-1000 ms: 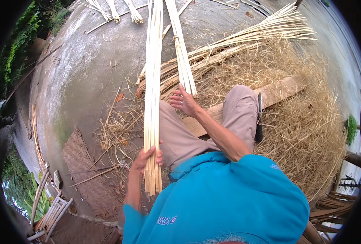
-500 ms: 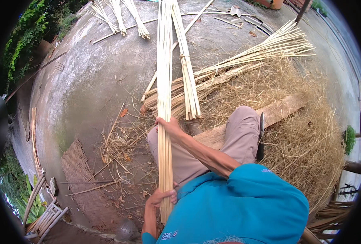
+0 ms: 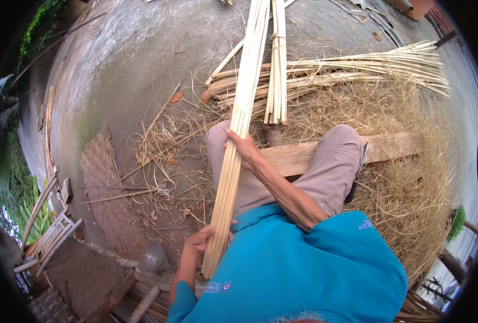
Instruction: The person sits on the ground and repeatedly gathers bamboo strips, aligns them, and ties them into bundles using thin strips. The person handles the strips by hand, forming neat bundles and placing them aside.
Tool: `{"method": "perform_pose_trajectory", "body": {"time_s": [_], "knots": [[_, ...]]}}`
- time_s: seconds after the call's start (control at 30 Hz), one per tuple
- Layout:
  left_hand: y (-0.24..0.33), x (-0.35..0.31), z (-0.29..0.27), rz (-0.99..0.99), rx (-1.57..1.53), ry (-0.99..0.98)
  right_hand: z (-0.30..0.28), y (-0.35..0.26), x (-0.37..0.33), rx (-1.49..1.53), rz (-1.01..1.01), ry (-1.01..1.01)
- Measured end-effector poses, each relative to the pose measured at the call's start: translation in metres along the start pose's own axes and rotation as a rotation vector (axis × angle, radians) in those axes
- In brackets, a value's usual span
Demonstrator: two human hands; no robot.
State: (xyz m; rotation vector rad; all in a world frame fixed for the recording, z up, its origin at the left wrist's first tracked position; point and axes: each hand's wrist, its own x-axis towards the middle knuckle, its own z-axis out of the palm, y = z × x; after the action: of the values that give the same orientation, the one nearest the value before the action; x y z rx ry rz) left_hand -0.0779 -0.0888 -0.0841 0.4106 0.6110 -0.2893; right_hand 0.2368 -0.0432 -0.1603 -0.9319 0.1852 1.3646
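Note:
A long bundle of pale bamboo strips slants across my lap, its near end beside my blue shirt and its far end past the top of the picture. My right hand wraps round the bundle above my knee. Lower down, my left hand grips it near the close end, fingers partly hidden behind the strips. Just right of the held bundle lies a tied bundle of strips, resting across a larger pile of bamboo strips on the ground.
A wooden plank lies by my legs. Curly bamboo shavings heap up on the right, with more at left. A woven mat, loose sticks and a round, dull object lie at left.
The held bundle has tilted, its near end shifting left and its far end right. Both hands keep their grip. The view has shifted, so the ground ahead sits higher in the picture.

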Motion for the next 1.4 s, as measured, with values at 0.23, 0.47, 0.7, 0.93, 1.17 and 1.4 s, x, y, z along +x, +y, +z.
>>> {"method": "perform_pose_trajectory", "body": {"time_s": [0.23, 0.47, 0.7, 0.93, 1.17, 1.4], "knots": [[0.08, 0.094, 0.01, 0.037, 0.045, -0.024, 0.003, -0.012, -0.02, 0.093, 0.009, -0.086], [0.092, 0.15, 0.047, 0.089, 0.07, 0.189, -0.032, -0.012, -0.016, 0.033, 0.064, -0.051], [0.019, 0.125, 0.034, 0.113, -0.13, 0.05, -0.064, -0.047, 0.006, 0.03, 0.126, -0.138], [0.005, 0.088, 0.059, 0.361, 0.177, 0.296, -0.064, -0.04, 0.021, -0.16, 0.164, -0.09], [0.01, -0.029, -0.092, 0.773, -0.025, 1.01, -0.061, -0.028, 0.025, -0.213, 0.082, 0.019], [-0.163, 0.02, -0.31, 0.152, -0.035, 1.87, -0.067, -0.027, 0.018, -0.157, 0.1, -0.065]]}}
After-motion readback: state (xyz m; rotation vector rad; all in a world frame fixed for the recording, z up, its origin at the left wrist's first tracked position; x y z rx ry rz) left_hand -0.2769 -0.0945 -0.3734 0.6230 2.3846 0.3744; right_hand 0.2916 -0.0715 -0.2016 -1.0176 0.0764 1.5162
